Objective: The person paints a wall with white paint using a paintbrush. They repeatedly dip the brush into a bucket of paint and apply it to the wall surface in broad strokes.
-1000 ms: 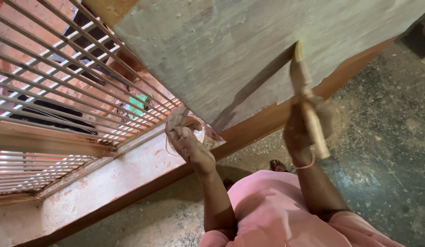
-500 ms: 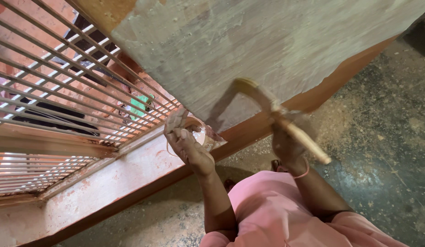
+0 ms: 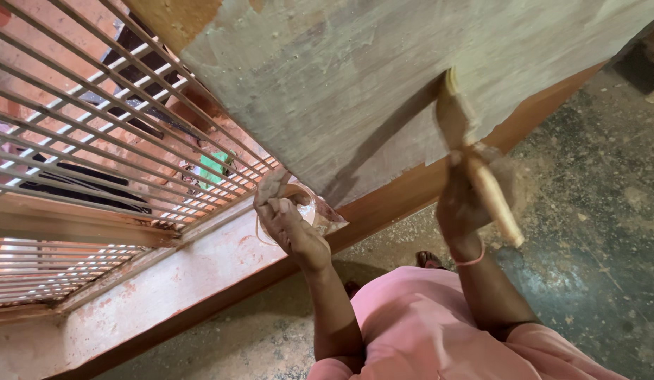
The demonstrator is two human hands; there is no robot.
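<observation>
My right hand (image 3: 459, 205) grips the wooden handle of a putty knife (image 3: 453, 119), whose blade stands nearly upright against a large grey-coated wooden board (image 3: 320, 77). The blade casts a dark shadow down to the left on the board. My left hand (image 3: 288, 226) holds a small clear plastic container (image 3: 321, 213) with pale paste in it, close to the board's lower edge. A thin pink band circles my right wrist. Both forearms reach up from my pink garment (image 3: 411, 317).
A barred window grille (image 3: 94, 127) fills the left side, with a pale reddish sill (image 3: 165, 281) below it. An orange-brown wooden edge (image 3: 401, 193) runs under the board. A dusty speckled concrete floor (image 3: 594, 211) lies to the right.
The putty knife tilted left across the board half a second ago, and now stands upright again, further right. My left hand with the container has stayed put.
</observation>
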